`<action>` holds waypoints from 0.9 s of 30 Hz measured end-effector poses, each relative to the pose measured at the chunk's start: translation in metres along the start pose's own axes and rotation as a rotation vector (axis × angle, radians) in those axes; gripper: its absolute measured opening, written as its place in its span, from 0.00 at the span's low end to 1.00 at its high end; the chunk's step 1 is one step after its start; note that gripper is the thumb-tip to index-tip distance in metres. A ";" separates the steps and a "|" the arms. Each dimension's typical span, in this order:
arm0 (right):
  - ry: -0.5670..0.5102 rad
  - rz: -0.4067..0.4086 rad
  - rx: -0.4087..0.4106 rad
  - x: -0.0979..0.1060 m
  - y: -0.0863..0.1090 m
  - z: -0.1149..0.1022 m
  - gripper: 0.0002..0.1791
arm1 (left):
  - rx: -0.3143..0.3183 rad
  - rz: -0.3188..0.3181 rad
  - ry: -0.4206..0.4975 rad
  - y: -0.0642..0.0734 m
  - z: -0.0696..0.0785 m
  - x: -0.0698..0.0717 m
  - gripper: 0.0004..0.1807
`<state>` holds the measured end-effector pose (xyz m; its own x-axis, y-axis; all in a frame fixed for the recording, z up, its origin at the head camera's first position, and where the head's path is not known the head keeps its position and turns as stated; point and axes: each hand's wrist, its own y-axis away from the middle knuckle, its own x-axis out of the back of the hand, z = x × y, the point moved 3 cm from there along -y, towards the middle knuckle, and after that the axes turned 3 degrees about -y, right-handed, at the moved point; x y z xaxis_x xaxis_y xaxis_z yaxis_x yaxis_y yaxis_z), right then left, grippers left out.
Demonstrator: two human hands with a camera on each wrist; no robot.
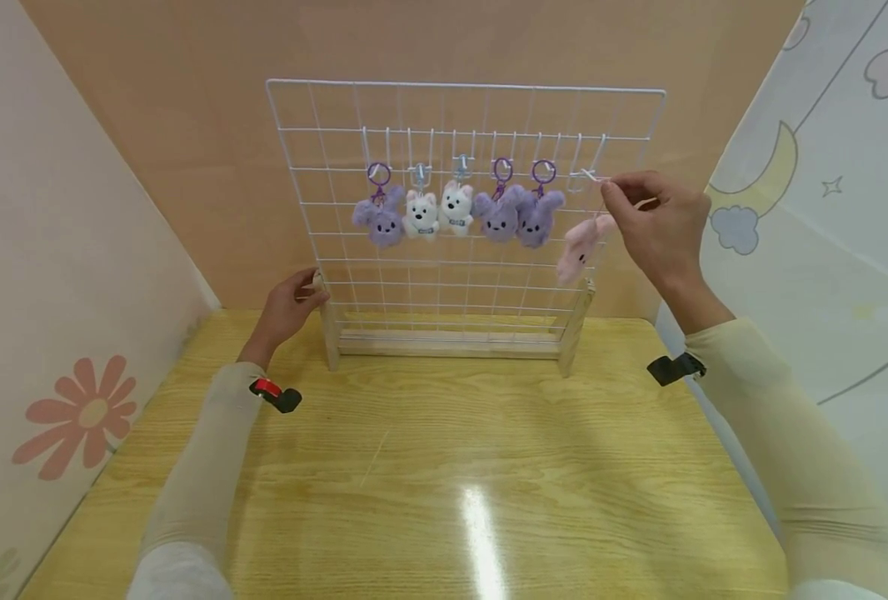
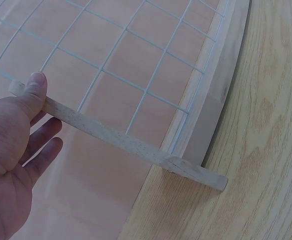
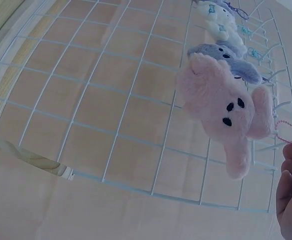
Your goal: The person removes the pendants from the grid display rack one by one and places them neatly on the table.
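Note:
My right hand (image 1: 657, 221) pinches the pink cord loop (image 3: 288, 125) of a pink plush keychain (image 3: 220, 102) between thumb and fingers. The loop is at the tip of the rightmost hook (image 1: 588, 174); whether it is over the tip I cannot tell. Below my fingers the plush dangles, tilted, in front of the white wire grid (image 1: 444, 283). With thumb and index finger, my left hand (image 1: 288, 307) grips the top of the stand's left wooden post (image 2: 106, 132); the other fingers extend loosely behind it.
Purple plush keychains (image 1: 537, 221) and white dog keychains (image 1: 421, 215) hang in a row on the grid's hooks. The stand's wooden base bar (image 1: 451, 343) and right post (image 1: 577, 329) rest on the wooden table (image 1: 414, 467). Decorated walls (image 1: 834, 250) rise at both sides.

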<state>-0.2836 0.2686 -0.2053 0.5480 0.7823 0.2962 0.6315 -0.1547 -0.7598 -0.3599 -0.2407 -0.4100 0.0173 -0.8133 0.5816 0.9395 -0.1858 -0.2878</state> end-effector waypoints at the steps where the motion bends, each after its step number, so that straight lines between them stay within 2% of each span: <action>1: 0.005 -0.002 0.005 0.001 0.001 0.000 0.14 | 0.001 0.000 -0.001 0.000 0.000 0.000 0.33; 8: 0.021 -0.008 0.053 0.007 0.010 -0.003 0.12 | -0.002 -0.002 -0.004 -0.001 0.001 0.001 0.34; 16: 0.031 -0.050 0.029 0.014 0.033 0.006 0.14 | 0.008 -0.013 -0.024 -0.002 0.001 0.001 0.34; 27: 0.027 -0.084 0.010 0.024 0.067 0.024 0.11 | 0.013 -0.013 -0.025 0.001 0.002 0.002 0.35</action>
<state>-0.2411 0.2912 -0.2625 0.5083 0.7755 0.3745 0.6705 -0.0835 -0.7372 -0.3581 -0.2413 -0.4077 0.0132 -0.7967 0.6042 0.9440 -0.1893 -0.2702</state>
